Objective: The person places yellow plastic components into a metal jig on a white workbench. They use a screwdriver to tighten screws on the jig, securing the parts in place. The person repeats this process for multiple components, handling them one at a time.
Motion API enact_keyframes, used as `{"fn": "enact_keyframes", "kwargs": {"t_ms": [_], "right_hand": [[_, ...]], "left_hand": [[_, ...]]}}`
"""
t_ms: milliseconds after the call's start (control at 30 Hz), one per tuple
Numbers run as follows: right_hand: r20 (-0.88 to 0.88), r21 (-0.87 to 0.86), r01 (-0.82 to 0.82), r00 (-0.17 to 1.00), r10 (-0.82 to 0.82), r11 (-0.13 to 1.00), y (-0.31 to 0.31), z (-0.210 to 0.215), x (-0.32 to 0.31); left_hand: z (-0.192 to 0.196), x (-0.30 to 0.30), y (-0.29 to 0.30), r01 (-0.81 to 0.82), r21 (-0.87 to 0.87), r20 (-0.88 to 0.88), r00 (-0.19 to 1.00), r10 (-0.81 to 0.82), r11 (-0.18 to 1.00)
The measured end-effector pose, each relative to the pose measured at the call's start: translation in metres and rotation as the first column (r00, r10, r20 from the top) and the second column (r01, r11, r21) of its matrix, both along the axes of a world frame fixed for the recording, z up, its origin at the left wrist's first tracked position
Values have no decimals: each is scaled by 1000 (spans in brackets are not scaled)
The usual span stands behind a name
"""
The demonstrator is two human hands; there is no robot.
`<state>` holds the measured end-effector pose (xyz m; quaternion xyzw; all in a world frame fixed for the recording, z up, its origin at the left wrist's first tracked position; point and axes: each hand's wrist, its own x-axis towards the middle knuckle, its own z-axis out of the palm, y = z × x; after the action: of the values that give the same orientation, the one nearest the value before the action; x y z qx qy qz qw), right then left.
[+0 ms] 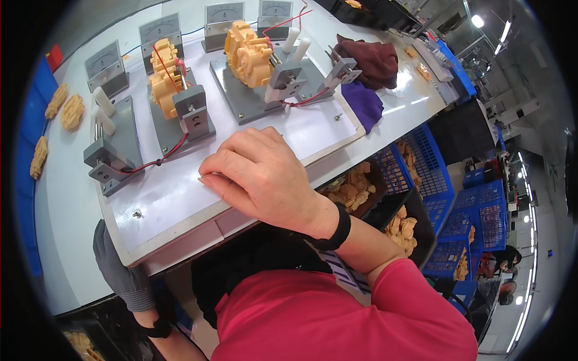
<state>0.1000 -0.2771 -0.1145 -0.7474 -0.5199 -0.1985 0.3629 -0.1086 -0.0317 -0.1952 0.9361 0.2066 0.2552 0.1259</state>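
Note:
My right hand (259,174), bare with a black wristband, rests on the near part of a white-topped board (174,210). Its fingers are curled in, thumb against forefinger, with nothing showing between them. My left hand (120,262), in a grey glove, hangs beside the board's left end, fingers stretched along its edge and partly hidden. Ahead of my right hand stand two grey test fixtures, each bearing a yellow-orange plastic gearbox, one on the left (164,78) and one on the right (248,54). A third grey fixture (123,138) at left has white pegs and no gearbox.
Several analog panel meters (161,35) line the back, joined by red and blue wires. Loose yellow parts (72,112) lie at left near a blue bin (33,198). Maroon cloth (370,60) and purple cloth (361,103) sit right. Crates (430,162) of yellow parts stand below.

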Motion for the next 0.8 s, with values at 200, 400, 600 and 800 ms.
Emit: {"fn": "enact_keyframes", "kwargs": {"t_ms": [200,400,600,800], "right_hand": [[0,10,-16,1000,16,1000,0,0,2],[-26,-5,-29,999,29,1000,0,1,3],[-65,-12,-25,998,25,1000,1,1,2],[-67,-45,5,998,-8,999,2,2,1]], "left_hand": [[-1,0,0,-11,-12,-2,1000,11,1000],[0,-1,0,-18,-7,-9,1000,18,1000],[0,-4,0,0,10,-19,1000,1,1000],[1,-2,-1,21,21,-15,1000,-20,1000]]}}
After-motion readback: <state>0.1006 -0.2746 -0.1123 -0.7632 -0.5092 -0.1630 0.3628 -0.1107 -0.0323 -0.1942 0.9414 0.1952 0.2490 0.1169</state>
